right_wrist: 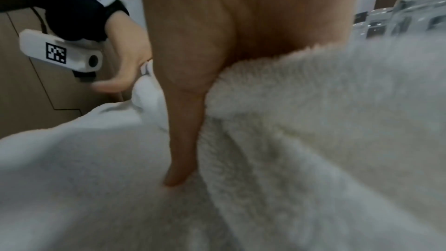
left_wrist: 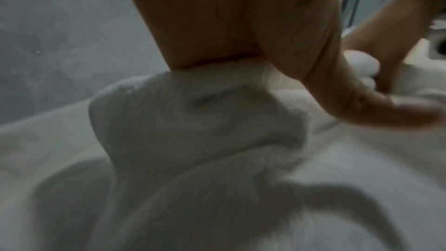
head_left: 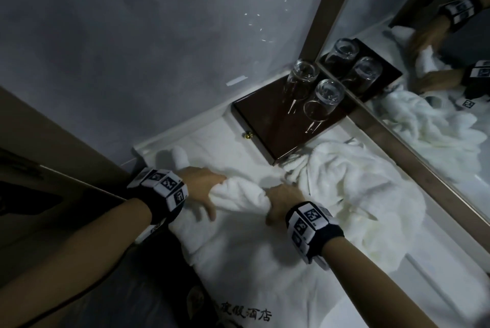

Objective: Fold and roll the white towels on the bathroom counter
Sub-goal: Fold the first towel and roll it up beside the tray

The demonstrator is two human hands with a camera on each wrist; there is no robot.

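Towel roll (head_left: 240, 196) lies on the bench (head_left: 413, 261) between the two hands in the head view, its long axis running left to right across the person's front, with the unrolled length of the same towel (head_left: 252, 269) spread toward the person and hanging off the near edge. The left hand (head_left: 200, 190) caps the roll's left end, fingers over the far side and thumb down on the near side; the right hand (head_left: 282, 201) caps the right end in the same way, so both hands sit equally near and the roll can only travel away from the body or toward it, across its axis. A crumpled second towel (head_left: 352, 184) lies just right of the right hand, against a dark wooden box (head_left: 275, 121) carrying two upturned glasses (head_left: 315, 97); a finished small roll (head_left: 180, 155) stands behind the left hand. In the left wrist view, the left hand (left_wrist: 241, 31) presses down on the roll's end (left_wrist: 193, 117), thumb stretched along the flat cloth toward the other hand (left_wrist: 376, 49). In the right wrist view, the right hand (right_wrist: 217, 31) has its fingers buried behind the thick roll (right_wrist: 325, 112), and the thumb (right_wrist: 183, 140) points straight down into the flat towel. My judgement: the next turn must keep both ends level, or the roll will cone.
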